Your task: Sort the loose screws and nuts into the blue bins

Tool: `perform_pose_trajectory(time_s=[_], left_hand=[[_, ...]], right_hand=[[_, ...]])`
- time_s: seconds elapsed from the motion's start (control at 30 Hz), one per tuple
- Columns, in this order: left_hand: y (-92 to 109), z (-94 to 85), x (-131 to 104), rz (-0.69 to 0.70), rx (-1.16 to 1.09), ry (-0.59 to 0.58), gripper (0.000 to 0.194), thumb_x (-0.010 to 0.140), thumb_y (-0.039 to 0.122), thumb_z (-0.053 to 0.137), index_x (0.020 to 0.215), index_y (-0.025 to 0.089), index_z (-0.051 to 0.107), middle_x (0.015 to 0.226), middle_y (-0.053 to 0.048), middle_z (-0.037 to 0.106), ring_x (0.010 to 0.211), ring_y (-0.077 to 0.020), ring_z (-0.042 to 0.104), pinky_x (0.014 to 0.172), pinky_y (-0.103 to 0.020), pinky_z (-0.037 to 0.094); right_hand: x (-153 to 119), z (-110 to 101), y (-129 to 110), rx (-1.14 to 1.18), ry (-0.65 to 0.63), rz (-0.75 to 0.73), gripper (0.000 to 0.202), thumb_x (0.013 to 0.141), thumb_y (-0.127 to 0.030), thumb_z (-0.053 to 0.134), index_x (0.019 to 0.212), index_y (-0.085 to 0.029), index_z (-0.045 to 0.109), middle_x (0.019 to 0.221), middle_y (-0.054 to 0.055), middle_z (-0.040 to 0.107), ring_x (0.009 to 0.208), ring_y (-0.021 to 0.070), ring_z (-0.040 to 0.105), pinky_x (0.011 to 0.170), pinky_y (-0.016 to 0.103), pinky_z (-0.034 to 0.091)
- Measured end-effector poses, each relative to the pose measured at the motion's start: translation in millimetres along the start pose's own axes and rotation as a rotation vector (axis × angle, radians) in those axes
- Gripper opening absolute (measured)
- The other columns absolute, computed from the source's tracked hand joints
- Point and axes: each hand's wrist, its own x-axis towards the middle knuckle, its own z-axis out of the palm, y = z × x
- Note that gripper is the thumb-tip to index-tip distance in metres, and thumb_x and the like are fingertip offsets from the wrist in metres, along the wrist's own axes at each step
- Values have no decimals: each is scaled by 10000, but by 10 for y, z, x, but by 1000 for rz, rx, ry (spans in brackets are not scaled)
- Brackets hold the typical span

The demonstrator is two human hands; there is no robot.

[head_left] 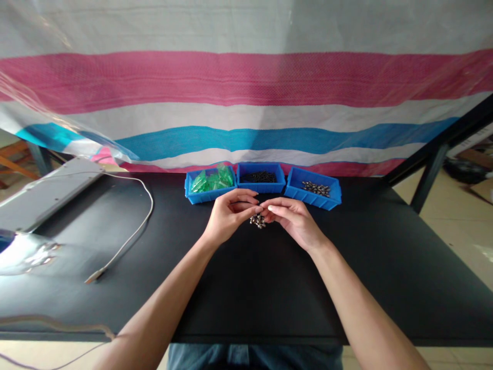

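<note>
My left hand (230, 213) and my right hand (291, 218) meet fingertip to fingertip over the middle of the black table (262, 288). Thumb and fingers are pinched on each hand; whatever sits between them is too small to make out. Just below the fingertips lies a small heap of shiny metal parts (258, 221), partly covered by the right fingers. Behind the hands stand three blue bins: the left bin (211, 196) holds green plastic pieces (212, 180), the middle bin (262, 188) dark screw-like parts (259, 177), the right bin (311, 198) shiny metal parts (316, 188).
A white cable (144, 221) curls across the table's left side, near a grey metal box (54, 190). At the left edge lies a clear plastic bag (25, 254) with shiny parts. A striped sheet (246, 77) hangs behind the bins; a black frame post (429, 177) stands right.
</note>
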Motion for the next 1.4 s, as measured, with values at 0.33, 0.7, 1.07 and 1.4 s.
perform_pose_trajectory(time_s=[0.33, 0.7, 1.07, 1.4], left_hand=[[-18, -52, -5, 229, 512, -108, 206, 948, 281, 609, 1063, 160, 731, 962, -85, 779, 891, -215, 736, 836, -343, 613], [-255, -228, 42, 448, 1101, -324, 302, 918, 90, 572, 1136, 178, 762, 1157, -98, 765, 1064, -237, 677, 925, -391, 610], [-130, -172, 29, 352, 776, -124, 201, 887, 104, 593, 936, 169, 777, 983, -84, 781, 877, -206, 752, 822, -328, 630], [-42, -15, 25, -3, 95, 40, 392, 741, 334, 838, 1046, 137, 688, 867, -74, 788, 805, -206, 761, 765, -302, 625]], right_hand=[[26, -1, 3, 35, 161, -56, 179, 781, -363, 785, 807, -186, 800, 768, 51, 783, 673, 172, 732, 668, 301, 598], [131, -190, 45, 18, 890, -399, 302, 742, -224, 684, 1034, -213, 759, 1151, 75, 759, 943, 230, 763, 892, 405, 594], [101, -116, 64, -96, 640, -294, 291, 794, -273, 685, 1073, -200, 719, 1056, 72, 777, 746, 173, 743, 663, 279, 557], [21, -37, -2, -279, 212, -117, 244, 846, -372, 714, 998, -187, 758, 812, 44, 764, 672, 167, 688, 670, 306, 550]])
